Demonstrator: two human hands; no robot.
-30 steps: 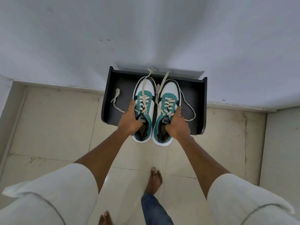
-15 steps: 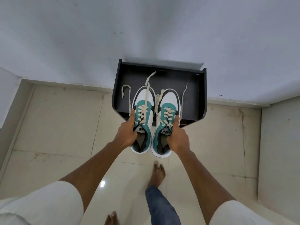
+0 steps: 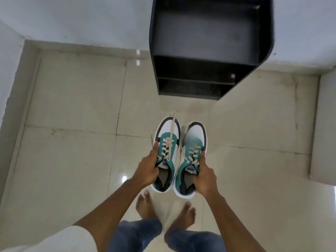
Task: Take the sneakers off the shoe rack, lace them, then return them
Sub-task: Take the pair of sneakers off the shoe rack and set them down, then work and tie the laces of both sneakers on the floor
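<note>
I hold two teal, white and black sneakers side by side over the tiled floor, toes pointing away from me. My left hand [image 3: 148, 170] grips the left sneaker [image 3: 168, 142] by its outer side near the collar. My right hand [image 3: 204, 176] grips the right sneaker [image 3: 193, 142] the same way. Cream laces are threaded loosely, with loose ends trailing over the toes. The black shoe rack [image 3: 209, 42] stands against the white wall ahead, its shelves bare, well clear of the shoes.
Beige floor tiles [image 3: 72, 115] spread out on all sides. My bare feet [image 3: 145, 206] and jeans are directly below the sneakers. A raised ledge [image 3: 323, 133] runs along the right, and white walls close the left and far sides.
Both sneakers have come off the rack's top shelf and moved back toward me, away from the rack. I have stepped back, and the rack now shows from farther off.
</note>
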